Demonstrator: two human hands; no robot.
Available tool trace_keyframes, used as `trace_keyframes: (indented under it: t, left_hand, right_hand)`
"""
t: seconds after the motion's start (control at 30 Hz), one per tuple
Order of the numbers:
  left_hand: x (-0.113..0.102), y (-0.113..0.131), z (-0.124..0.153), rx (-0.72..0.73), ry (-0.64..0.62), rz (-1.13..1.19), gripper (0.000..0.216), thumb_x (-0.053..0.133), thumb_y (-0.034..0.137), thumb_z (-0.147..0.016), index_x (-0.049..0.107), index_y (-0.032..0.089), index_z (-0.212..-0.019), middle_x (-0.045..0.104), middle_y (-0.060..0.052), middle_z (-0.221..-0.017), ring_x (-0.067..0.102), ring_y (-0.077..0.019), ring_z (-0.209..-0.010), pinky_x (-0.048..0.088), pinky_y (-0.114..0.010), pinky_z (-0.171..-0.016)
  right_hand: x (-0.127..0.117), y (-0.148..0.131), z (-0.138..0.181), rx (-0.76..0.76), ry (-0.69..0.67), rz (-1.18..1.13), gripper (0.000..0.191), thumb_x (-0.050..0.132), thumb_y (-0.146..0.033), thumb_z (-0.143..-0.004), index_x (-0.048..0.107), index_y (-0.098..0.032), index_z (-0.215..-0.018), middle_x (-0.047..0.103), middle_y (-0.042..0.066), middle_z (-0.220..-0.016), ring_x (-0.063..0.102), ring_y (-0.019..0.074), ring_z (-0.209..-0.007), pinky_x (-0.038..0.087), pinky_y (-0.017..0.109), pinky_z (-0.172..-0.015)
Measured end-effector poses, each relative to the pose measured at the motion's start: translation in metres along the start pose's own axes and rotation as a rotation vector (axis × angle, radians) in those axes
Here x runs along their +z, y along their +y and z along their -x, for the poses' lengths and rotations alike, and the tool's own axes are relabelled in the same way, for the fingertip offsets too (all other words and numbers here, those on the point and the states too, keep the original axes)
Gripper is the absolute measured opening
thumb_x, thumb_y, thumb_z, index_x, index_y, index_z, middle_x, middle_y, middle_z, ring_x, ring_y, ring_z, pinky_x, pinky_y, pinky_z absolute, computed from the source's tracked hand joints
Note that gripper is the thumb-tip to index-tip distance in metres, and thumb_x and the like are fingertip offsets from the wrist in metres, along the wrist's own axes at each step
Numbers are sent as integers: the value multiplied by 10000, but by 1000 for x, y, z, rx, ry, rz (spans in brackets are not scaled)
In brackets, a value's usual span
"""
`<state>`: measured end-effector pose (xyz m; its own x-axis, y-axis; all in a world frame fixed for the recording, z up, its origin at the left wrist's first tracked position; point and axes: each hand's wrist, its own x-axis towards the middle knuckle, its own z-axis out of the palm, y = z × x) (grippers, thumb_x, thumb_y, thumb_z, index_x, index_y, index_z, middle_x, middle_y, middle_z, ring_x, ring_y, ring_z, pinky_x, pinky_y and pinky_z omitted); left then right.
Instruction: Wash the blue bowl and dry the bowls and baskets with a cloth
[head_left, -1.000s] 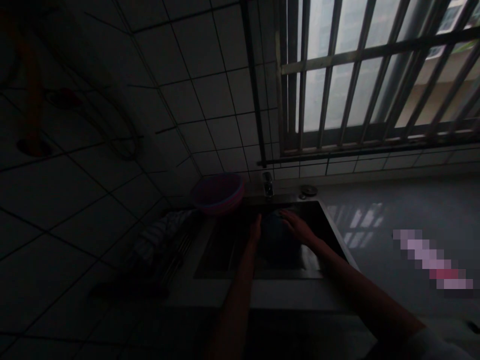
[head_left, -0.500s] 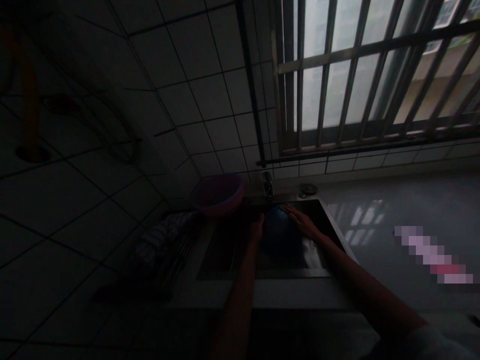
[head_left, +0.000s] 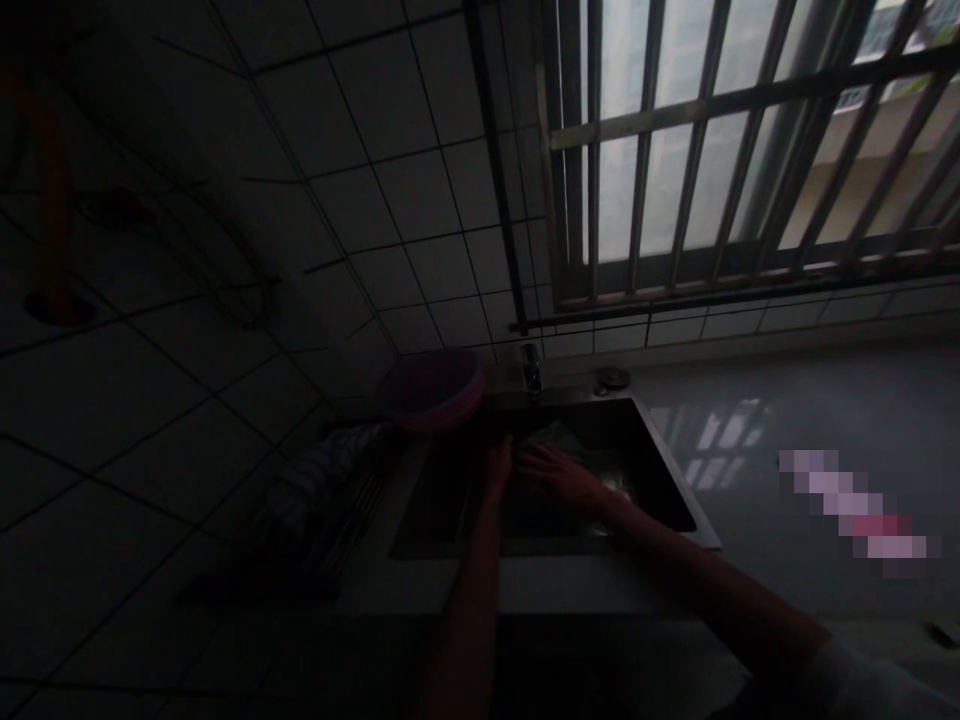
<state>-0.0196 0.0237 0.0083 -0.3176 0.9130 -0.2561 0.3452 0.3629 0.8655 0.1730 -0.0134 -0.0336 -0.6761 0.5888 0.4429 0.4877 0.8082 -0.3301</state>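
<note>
Sink (head_left: 667,480), steel, set in the countertop (head_left: 787,430); light very poor. Dim glossy item (head_left: 561,438) lies inside the basin, toward its 12 o'clock wall. Its long axis and heading cannot be told. Left hand (head_left: 496,465) sits at the item's 9 o'clock edge, fingers curled; grip cannot be told. Right hand (head_left: 559,475) lies flat over the item, fingers extended toward 9 o'clock, nothing clasped. Other contents of the sink are not discernible. Faucet (head_left: 531,368) stands at the sink's 12 o'clock. Pink basin (head_left: 435,388) sits at the sink's 10 o'clock; its contents are hidden. Striped cloth (head_left: 315,475) lies at the sink's 9 o'clock.
</note>
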Motion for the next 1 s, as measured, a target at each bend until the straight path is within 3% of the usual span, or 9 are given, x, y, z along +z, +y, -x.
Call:
trace_keyframes:
  t: [0.13, 0.23, 0.37, 0.47, 0.63, 0.7, 0.87, 0.93, 1.0]
  left_hand:
    - [6, -2, 1, -12, -48, 78, 403, 627, 521, -980, 804, 178, -864, 835, -140, -984, 777, -322, -1046, 596, -395, -890]
    - [11, -6, 2, -48, -112, 237, 459, 587, 543, -1010, 816, 145, -1014, 834, -145, -1050, 790, -287, -982, 616, -383, -833]
    - [12, -13, 1, -37, -107, 329, 468, 685, 589, -944, 819, 142, -984, 832, -143, -1052, 779, -301, -1035, 607, -404, -904]
    - [13, -15, 0, 22, -70, 309, 517, 774, 659, -846, 818, 150, -926, 830, -142, -1039, 765, -322, -1076, 589, -426, -956]
    - [16, -15, -4, -33, -135, 372, 541, 769, 688, -843, 813, 151, -898, 819, -134, -920, 774, -292, -918, 613, -403, -838]
    - [13, -15, -6, -62, -138, 394, 548, 749, 693, -861, 805, 149, -891, 812, -133, -892, 771, -277, -862, 614, -385, -786]
    - [5, -18, -7, -23, -80, 361, 543, 742, 685, -868, 806, 146, -897, 822, -134, -944, 772, -289, -914, 606, -382, -816]
    - [5, -17, -6, 12, -68, 337, 534, 771, 675, -844, 807, 144, -878, 824, -133, -951, 772, -301, -948, 598, -388, -851]
    - [9, -16, -3, 19, -81, 358, 522, 787, 660, -832, 807, 141, -881, 824, -133, -948, 773, -305, -958, 595, -395, -873]
  right_hand:
    - [-24, 37, 9, 267, 189, -117, 492, 409, -367, -1135, 516, -285, -1609, 532, 95, -1645, 461, 274, -1555, 398, 575, -1281]
    - [-27, 39, 10, 377, 246, -81, 525, 429, -391, -1126, 482, -264, -1633, 475, 118, -1682, 404, 314, -1587, 380, 621, -1277]
    - [-11, -3, 0, 111, 97, 43, 491, 560, -385, -1085, 567, -321, -1572, 514, 59, -1661, 296, 343, -1634, 230, 669, -1327]
    - [-7, -10, -3, -35, 10, 29, 451, 576, -371, -1085, 608, -331, -1533, 582, 39, -1606, 379, 301, -1599, 242, 616, -1341]
    - [-22, 50, 12, 378, 233, -97, 529, 404, -388, -1133, 469, -261, -1642, 478, 106, -1682, 454, 290, -1560, 401, 581, -1276]
    - [-22, 57, 14, 442, 272, -95, 561, 408, -403, -1128, 417, -265, -1672, 448, 108, -1700, 416, 307, -1583, 408, 601, -1268]
    - [-7, 5, 2, 148, 136, 53, 541, 560, -373, -1086, 509, -300, -1620, 463, 60, -1695, 240, 364, -1651, 263, 677, -1318]
    - [-6, -8, -1, 26, 64, 37, 525, 580, -356, -1081, 528, -330, -1603, 529, 44, -1650, 279, 347, -1641, 259, 667, -1323]
    - [-12, -4, 1, 32, 84, -29, 523, 526, -335, -1103, 493, -325, -1625, 536, 58, -1645, 377, 302, -1604, 334, 602, -1311]
